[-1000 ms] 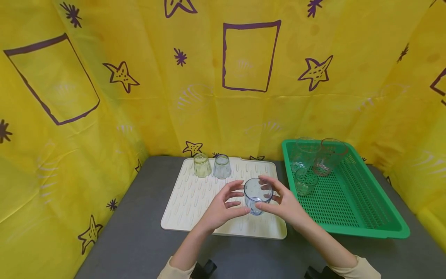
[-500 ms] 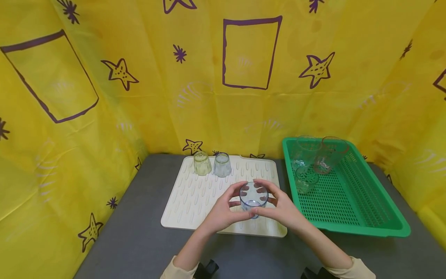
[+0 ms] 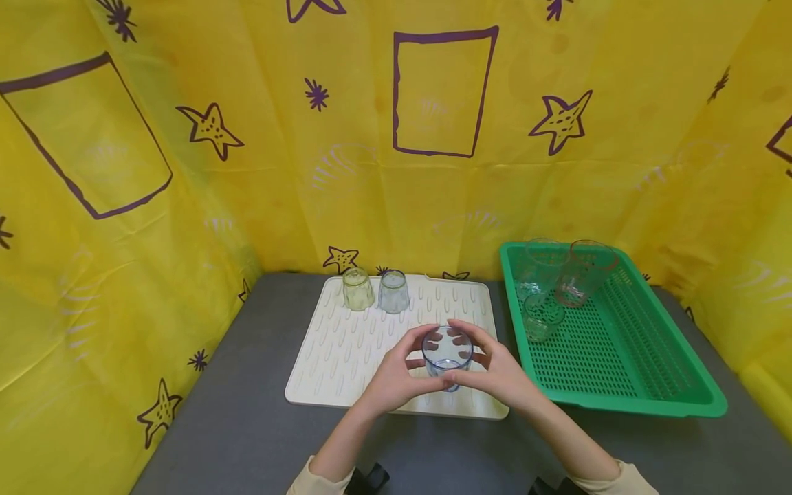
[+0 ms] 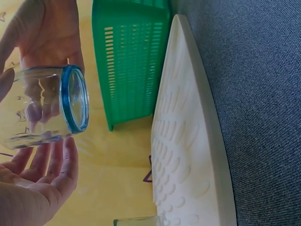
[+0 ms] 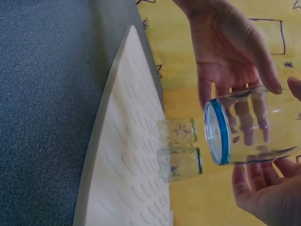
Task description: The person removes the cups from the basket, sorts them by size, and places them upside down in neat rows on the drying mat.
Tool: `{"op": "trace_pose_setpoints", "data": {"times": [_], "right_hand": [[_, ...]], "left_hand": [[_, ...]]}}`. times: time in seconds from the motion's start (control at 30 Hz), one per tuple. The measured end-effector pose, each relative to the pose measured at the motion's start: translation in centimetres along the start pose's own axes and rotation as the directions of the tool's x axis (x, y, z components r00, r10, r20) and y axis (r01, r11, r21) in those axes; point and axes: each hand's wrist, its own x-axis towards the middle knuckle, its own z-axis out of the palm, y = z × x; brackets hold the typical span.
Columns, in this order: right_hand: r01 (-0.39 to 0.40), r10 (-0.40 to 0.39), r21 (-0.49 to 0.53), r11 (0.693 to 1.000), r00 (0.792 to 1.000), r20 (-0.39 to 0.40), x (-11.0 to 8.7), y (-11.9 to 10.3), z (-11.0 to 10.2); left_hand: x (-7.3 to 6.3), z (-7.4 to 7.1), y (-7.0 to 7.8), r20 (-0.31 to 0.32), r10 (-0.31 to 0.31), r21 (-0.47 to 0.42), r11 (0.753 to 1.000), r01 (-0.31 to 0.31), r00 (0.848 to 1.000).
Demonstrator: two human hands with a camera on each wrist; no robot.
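A clear drinking glass with a bluish tint (image 3: 447,357) is held between both hands over the front right part of the white draining board (image 3: 334,378). My left hand (image 3: 396,375) curves round its left side, my right hand (image 3: 500,375) round its right, and the thumbs come together at the front. In the left wrist view, a thick blue ring marks the lower end of the glass (image 4: 73,99), which hangs apart from the board. Toward the board's back stand a greenish tumbler (image 3: 358,291) and a bluish tumbler (image 3: 394,293), side by side.
To the right of the board sits a green perforated basket (image 3: 631,407). Inside it, at the left, are a tall clear glass (image 3: 537,275), a pink-tinted glass (image 3: 575,282) and a small glass (image 3: 542,323). Yellow patterned cloth (image 3: 433,206) walls in the dark grey table (image 3: 241,412).
Both hands have closed in on the glass, their thumbs coming together. The glass has shifted slightly left and nearer to the person. The tumblers and basket stay put.
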Motion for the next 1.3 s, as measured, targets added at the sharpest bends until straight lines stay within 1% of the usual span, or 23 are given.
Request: {"op": "trace_pose_setpoints", "data": {"times": [0.1,0.2,0.37,0.5,0.63,0.73,0.83,0.97,1.07,1.3], "right_hand": [[0.001,-0.001,0.02,1.0,1.0,-0.003,-0.1,0.0,0.1],[0.021,-0.021,0.039,0.999,1.0,-0.011,-0.3,0.2,0.1],[0.078,-0.076,0.082,0.994,0.996,-0.038,-0.4,0.8,-0.2],[0.089,-0.085,0.099,0.991,0.995,-0.043,-0.5,1.3,-0.3],[0.079,-0.075,0.099,0.992,0.996,-0.041,-0.6,1.6,-0.2],[0.074,-0.07,0.106,0.992,0.997,-0.046,-0.5,1.7,-0.1],[0.049,-0.043,0.119,0.992,0.998,-0.053,-0.5,1.8,0.1],[0.017,-0.01,0.136,0.991,0.998,-0.058,-0.4,1.9,0.4],[0.011,-0.002,0.154,0.988,0.998,-0.058,-0.4,1.9,0.6],[-0.003,0.012,0.158,0.987,0.998,-0.06,-0.3,2.1,0.7]], "left_hand": [[0.0,0.0,0.0,-0.01,-0.009,-0.002,1.0,0.009,1.0],[-0.1,0.0,-0.2,-0.019,-0.006,-0.021,1.0,0.006,1.0],[-0.1,0.0,-0.2,-0.056,0.011,-0.114,0.993,-0.017,0.998],[-0.1,0.0,-0.1,-0.079,0.019,-0.206,0.978,-0.035,0.997],[0.0,0.1,-0.1,-0.091,0.002,-0.29,0.957,-0.029,0.996],[0.0,0.2,-0.1,-0.089,-0.005,-0.348,0.937,-0.027,0.996],[-0.1,0.3,-0.2,-0.076,-0.011,-0.394,0.919,-0.02,0.997],[-0.2,0.4,-0.4,-0.066,-0.025,-0.429,0.903,-0.006,0.998],[-0.2,0.5,-0.5,-0.061,-0.034,-0.443,0.897,0.004,0.998],[-0.2,0.5,-0.6,-0.053,-0.045,-0.442,0.897,0.017,0.998]]}}
